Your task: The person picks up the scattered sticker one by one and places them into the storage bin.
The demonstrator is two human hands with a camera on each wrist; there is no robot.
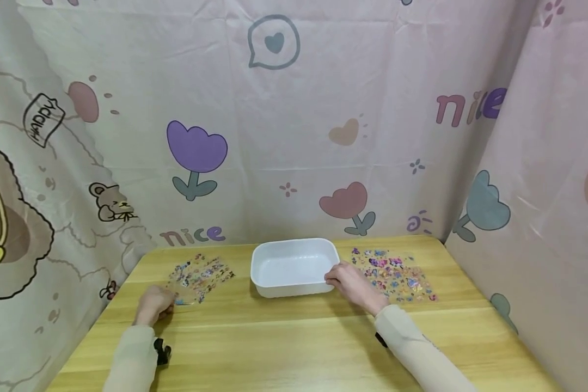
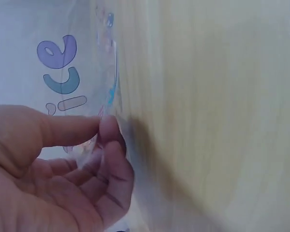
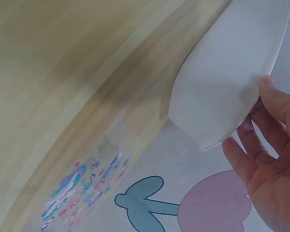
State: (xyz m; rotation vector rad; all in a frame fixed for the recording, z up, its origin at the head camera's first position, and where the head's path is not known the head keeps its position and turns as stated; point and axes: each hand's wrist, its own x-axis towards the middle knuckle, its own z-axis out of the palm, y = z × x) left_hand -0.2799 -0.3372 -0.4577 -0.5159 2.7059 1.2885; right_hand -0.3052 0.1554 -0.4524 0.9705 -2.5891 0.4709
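A clear sheet dotted with small colourful stickers (image 1: pixel 196 279) lies at the left of the table. My left hand (image 1: pixel 154 305) pinches its near left corner between thumb and fingertips; the left wrist view shows the sheet's edge (image 2: pixel 111 72) rising from that pinch. In the middle stands a white rectangular plastic basin (image 1: pixel 294 291) with nothing inside. My right hand (image 1: pixel 355 286) grips its rim at the near right corner. Up close, the right wrist view shows the thumb on the rim and the fingers of the right hand (image 3: pixel 275 140) curled against the basin's side (image 3: pixel 222 82).
A second clear sticker sheet (image 1: pixel 397 277) lies flat right of the basin, close to my right forearm. The wooden table (image 1: pixel 274 348) ends at the back and sides against a printed curtain (image 1: pixel 274 120) with flowers and lettering.
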